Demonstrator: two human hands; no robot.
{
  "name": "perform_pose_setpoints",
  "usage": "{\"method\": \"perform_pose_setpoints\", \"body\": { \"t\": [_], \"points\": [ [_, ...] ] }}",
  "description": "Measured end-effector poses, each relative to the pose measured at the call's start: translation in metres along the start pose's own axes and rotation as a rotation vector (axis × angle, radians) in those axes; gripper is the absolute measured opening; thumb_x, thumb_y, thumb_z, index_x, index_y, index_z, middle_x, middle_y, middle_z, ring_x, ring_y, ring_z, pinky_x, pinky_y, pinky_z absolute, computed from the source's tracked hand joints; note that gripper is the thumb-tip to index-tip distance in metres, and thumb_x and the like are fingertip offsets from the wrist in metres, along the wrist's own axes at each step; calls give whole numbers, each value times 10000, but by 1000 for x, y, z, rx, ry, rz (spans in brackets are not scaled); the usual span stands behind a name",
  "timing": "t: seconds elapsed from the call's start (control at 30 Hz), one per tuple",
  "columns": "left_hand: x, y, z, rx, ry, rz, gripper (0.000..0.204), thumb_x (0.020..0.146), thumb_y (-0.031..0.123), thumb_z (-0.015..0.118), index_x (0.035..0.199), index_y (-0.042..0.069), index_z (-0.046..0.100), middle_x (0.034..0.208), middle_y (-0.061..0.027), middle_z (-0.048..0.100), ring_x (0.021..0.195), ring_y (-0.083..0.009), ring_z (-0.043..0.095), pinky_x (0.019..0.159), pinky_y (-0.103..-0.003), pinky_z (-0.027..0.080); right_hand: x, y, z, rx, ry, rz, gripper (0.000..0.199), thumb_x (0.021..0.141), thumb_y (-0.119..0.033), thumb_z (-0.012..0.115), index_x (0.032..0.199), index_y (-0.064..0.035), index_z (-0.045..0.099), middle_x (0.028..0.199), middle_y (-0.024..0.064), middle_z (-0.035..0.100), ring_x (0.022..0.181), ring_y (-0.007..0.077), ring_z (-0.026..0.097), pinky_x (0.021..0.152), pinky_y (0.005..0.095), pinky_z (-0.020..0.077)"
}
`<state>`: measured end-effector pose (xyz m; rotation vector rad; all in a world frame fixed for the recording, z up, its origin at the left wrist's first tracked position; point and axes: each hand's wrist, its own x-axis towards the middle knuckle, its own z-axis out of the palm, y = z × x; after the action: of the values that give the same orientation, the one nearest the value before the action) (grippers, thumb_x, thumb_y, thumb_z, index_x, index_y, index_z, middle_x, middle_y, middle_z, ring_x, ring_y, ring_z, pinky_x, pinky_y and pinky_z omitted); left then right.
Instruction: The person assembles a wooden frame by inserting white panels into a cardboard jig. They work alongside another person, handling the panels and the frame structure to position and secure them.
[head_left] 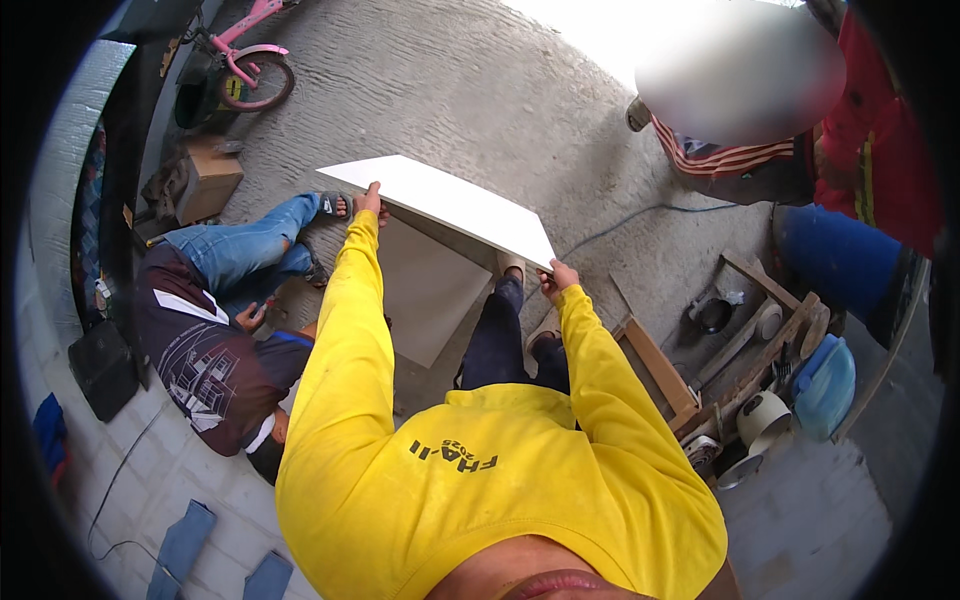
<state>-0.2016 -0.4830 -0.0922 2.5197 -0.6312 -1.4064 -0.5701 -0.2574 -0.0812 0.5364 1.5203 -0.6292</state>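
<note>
Out in front of me, a flat white panel [450, 205] with slanted ends is held up between my two hands. My left hand [370, 203] is closed on its near edge at the left. At the near right corner, my right hand [557, 280] grips the same panel, fingers curled beneath it. Both arms are stretched forward in yellow sleeves. Lower down, a larger grey-beige board [425, 285] shows under the panel, partly covered by it and by my left arm. Whether that board touches the panel cannot be told.
A person in dark clothes and jeans [225, 250] crouches at my left; another in red [875, 130] is at the far right. A pink bicycle [255, 60] and a cardboard box [208, 178] are at left. A blue barrel [835, 260], wooden frame [660, 375] and pans [712, 314] lie right. A cable [640, 215] crosses the floor.
</note>
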Motion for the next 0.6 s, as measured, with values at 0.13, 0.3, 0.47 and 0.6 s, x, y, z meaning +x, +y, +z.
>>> {"method": "perform_pose_setpoints", "body": {
  "t": [0.13, 0.3, 0.47, 0.6],
  "points": [
    [-70, -20, 37, 155, -30, 84, 734, 784, 616, 454, 1080, -50, 539, 765, -124, 623, 590, -200, 619, 500, -322, 499, 9, 6, 0, 60, -11, 8, 210, 901, -243, 432, 985, -62, 499, 717, 90, 582, 500, 120, 477, 408, 234, 357],
    [-198, -94, 135, 106, -425, -72, 658, 742, 640, 506, 774, -8, 614, 608, -58, 591, 429, -129, 524, 416, -293, 436, 7, 11, 0, 69, -45, 20, 195, 899, -222, 428, 992, -66, 497, 723, 100, 584, 492, 127, 475, 405, 231, 358],
    [-231, -114, 217, 330, -163, 207, 586, 804, 526, 481, 760, -47, 591, 644, -148, 618, 627, -284, 617, 628, -365, 481, 3, 12, 0, 119, -15, 32, 200, 889, -229, 462, 1003, -66, 483, 786, 93, 592, 515, 147, 498, 400, 258, 371],
    [-266, -77, 219, 267, -214, 64, 530, 823, 461, 455, 856, -46, 604, 758, -177, 641, 816, -342, 612, 779, -417, 452, 17, 15, -15, 187, -66, 19, 246, 875, -228, 465, 1033, -39, 485, 820, 119, 603, 590, 214, 563, 413, 280, 399]
  ]
}}
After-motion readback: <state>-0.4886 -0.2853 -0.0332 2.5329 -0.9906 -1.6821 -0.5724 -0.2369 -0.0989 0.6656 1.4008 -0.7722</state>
